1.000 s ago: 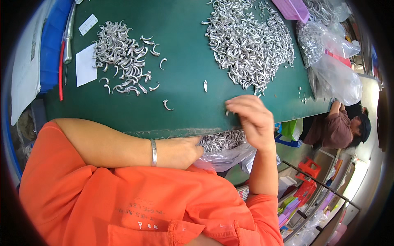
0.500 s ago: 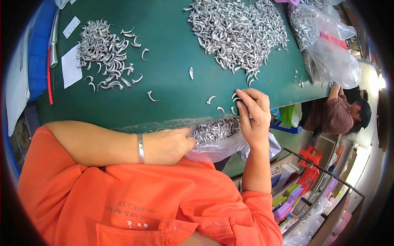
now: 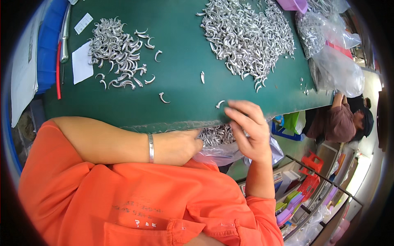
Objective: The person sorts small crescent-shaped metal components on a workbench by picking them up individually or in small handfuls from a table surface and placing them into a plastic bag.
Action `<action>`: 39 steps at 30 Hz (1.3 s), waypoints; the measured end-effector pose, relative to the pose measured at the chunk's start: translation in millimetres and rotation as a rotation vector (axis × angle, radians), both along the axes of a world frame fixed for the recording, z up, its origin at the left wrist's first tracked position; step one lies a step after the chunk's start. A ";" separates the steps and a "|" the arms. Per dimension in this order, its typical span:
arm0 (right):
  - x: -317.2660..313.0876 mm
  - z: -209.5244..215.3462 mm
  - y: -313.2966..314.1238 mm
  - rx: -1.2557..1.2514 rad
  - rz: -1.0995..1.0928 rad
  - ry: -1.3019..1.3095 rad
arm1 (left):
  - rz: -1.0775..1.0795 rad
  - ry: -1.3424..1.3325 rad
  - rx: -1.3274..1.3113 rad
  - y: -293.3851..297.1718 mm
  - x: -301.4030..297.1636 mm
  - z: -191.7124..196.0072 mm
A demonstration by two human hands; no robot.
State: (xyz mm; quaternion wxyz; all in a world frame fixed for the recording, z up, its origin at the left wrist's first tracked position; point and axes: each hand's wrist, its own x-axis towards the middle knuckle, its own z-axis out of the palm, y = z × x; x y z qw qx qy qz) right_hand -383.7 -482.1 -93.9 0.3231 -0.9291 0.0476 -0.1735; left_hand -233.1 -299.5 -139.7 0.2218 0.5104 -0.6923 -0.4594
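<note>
My left hand, with a silver bangle at the wrist, is closed on the rim of a clear plastic bag below the table's near edge; some fingertips are hidden. Small silver claw-shaped metal pieces fill the bag's mouth. Above it, at the table edge, my right hand has its fingers stretched and apart, slightly blurred, with nothing visible in them. One loose curved metal piece lies just left of its fingertips. A big heap of such pieces lies beyond, and a smaller heap farther left.
The green tabletop also bears white paper and single scattered pieces. Blue bins stand at the left edge. Clear bags of metal parts sit at the far right, near another person. Shelving with coloured trays stands lower right.
My right hand has opened from a pinch and moved down toward the bag's mouth. Several loose pieces by the table edge are gone from sight. The whole view has shifted slightly.
</note>
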 end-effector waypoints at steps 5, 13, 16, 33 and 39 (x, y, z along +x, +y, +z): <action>6.9 -2.7 -6.8 0.089 0.227 0.068 | -0.031 0.025 0.116 -4.2 1.7 7.1; 68.2 6.5 1.6 -0.143 0.186 0.045 | 0.005 0.011 0.012 -1.7 -5.0 -6.2; 64.7 -1.8 -7.0 -0.158 0.269 0.009 | 0.008 0.033 -0.004 -0.4 0.5 -1.7; 48.1 3.4 -41.9 -0.274 0.090 0.065 | 0.040 0.051 -0.071 4.5 -6.2 -8.0; 21.2 -5.9 -11.0 -0.110 0.039 0.111 | 0.016 0.045 -0.030 0.5 -0.5 0.7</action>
